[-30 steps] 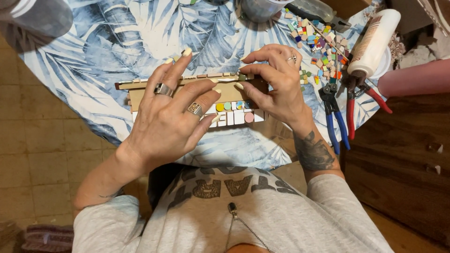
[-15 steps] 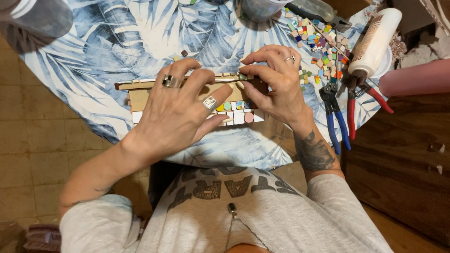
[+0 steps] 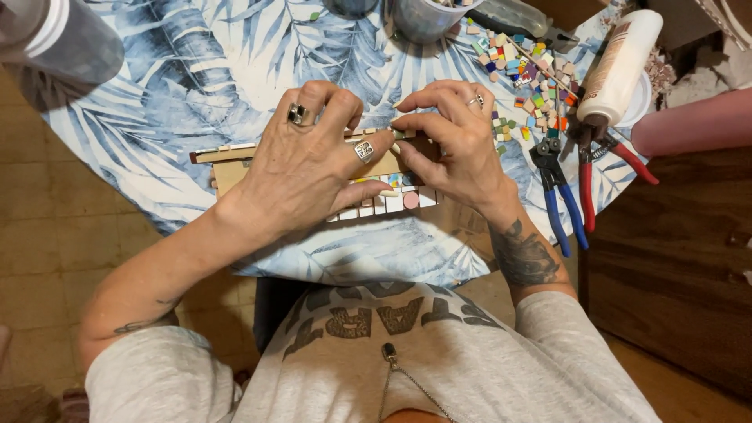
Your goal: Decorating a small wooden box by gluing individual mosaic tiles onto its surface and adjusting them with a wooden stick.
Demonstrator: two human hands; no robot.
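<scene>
A small wooden box-like piece [image 3: 227,168] lies on the round table, its front face partly covered with white and coloured mosaic tiles [image 3: 395,202]. My left hand [image 3: 309,168] rests over its middle, fingers curled down on the top edge. My right hand [image 3: 450,141] pinches the right end of the top edge, thumb and forefinger pressed on a small tile there. Both hands wear rings and touch each other at the fingertips.
A leaf-print blue and white tablecloth [image 3: 196,70] covers the table. Loose coloured tiles [image 3: 533,74] are heaped at the back right, beside a white glue bottle [image 3: 619,66], blue-handled nippers [image 3: 560,196] and red-handled nippers [image 3: 599,168]. Cups [image 3: 419,16] stand at the back. A grey bottle [image 3: 55,39] is far left.
My left hand has slid right and curled its fingers down over the wooden piece, meeting my right hand. The right hand has stayed on the right end of the top edge.
</scene>
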